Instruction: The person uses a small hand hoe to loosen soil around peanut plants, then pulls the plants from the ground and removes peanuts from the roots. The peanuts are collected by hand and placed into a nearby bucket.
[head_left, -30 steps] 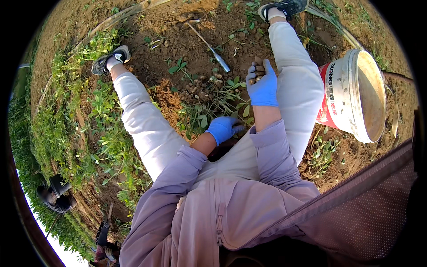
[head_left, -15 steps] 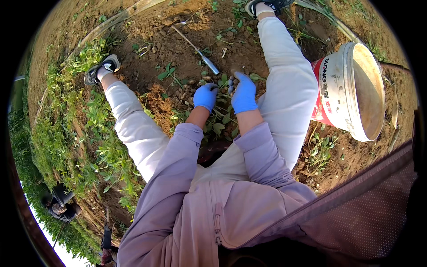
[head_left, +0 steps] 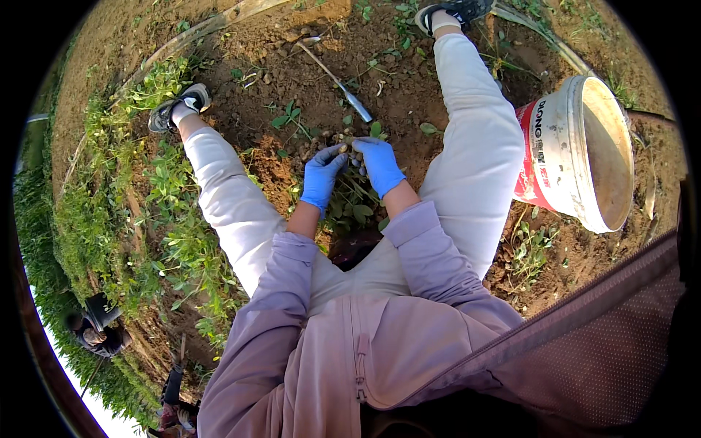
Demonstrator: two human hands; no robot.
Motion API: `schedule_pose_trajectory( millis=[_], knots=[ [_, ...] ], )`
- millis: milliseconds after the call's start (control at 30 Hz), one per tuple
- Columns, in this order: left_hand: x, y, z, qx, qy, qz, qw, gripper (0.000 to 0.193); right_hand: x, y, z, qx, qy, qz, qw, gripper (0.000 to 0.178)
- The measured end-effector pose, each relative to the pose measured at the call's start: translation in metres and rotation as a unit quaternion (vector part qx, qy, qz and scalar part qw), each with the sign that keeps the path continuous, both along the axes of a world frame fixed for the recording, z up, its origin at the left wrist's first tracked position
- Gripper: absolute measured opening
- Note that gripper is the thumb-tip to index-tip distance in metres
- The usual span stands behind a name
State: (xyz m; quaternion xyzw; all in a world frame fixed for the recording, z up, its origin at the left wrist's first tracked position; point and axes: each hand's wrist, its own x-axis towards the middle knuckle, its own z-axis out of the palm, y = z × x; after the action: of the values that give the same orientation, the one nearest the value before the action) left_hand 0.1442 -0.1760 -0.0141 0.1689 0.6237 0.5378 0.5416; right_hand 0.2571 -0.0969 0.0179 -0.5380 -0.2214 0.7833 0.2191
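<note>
My two hands wear blue gloves with soil-darkened fingertips and meet between my knees. My left hand [head_left: 322,177] is closed, its fingers pinched at the cluster of peanuts [head_left: 338,137]. Close beside it, my right hand [head_left: 379,168] curls its fingers round the upper part of a peanut plant, close to the pods; the exact grip is partly hidden. Green leaves of the peanut plant [head_left: 355,209] spread below both hands, toward my lap. Some soil-covered pods show just beyond the fingertips.
A small hoe [head_left: 337,82] with a metal handle lies on the soil beyond my hands. At right a white and red bucket [head_left: 566,150] lies tilted, its mouth facing right. Green plants [head_left: 182,241] grow along the left. Another person [head_left: 102,332] is at the far lower left.
My hands have drawn closer together, fingertips now nearly touching at the pods. My right hand has moved left and turned inward. The view has shifted slightly.
</note>
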Motion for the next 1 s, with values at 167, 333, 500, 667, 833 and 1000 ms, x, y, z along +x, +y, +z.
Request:
schedule_pose_trajectory(
  millis=[167, 333, 500, 667, 833, 1000],
  knots=[
    [0.001, -0.003, -0.003, -0.009, 0.118, -0.015, 0.993, 0.019, 0.000, -0.004, -0.004, 0.073, -0.014, 0.056, 0.996, 0.014],
    [0.005, -0.002, 0.009, -0.052, 0.292, -0.098, 0.950, 0.017, 0.001, -0.004, -0.029, 0.239, -0.157, 0.193, 0.939, 0.023],
    [-0.002, -0.005, 0.004, -0.046, 0.373, -0.159, 0.913, 0.018, -0.003, -0.006, -0.026, 0.342, -0.283, 0.273, 0.853, 0.029],
    [0.007, 0.000, -0.001, -0.102, 0.404, -0.172, 0.892, 0.019, -0.011, -0.012, -0.008, 0.492, -0.318, 0.213, 0.782, 0.024],
    [0.014, -0.003, -0.005, -0.039, 0.356, -0.167, 0.919, 0.022, 0.028, 0.032, 0.049, -0.004, 0.167, -0.170, 0.971, 0.015],
    [0.004, -0.015, -0.015, -0.029, 0.393, -0.188, 0.900, 0.024, 0.109, 0.074, 0.179, 0.370, 0.045, -0.291, 0.881, 0.013]
  ],
)
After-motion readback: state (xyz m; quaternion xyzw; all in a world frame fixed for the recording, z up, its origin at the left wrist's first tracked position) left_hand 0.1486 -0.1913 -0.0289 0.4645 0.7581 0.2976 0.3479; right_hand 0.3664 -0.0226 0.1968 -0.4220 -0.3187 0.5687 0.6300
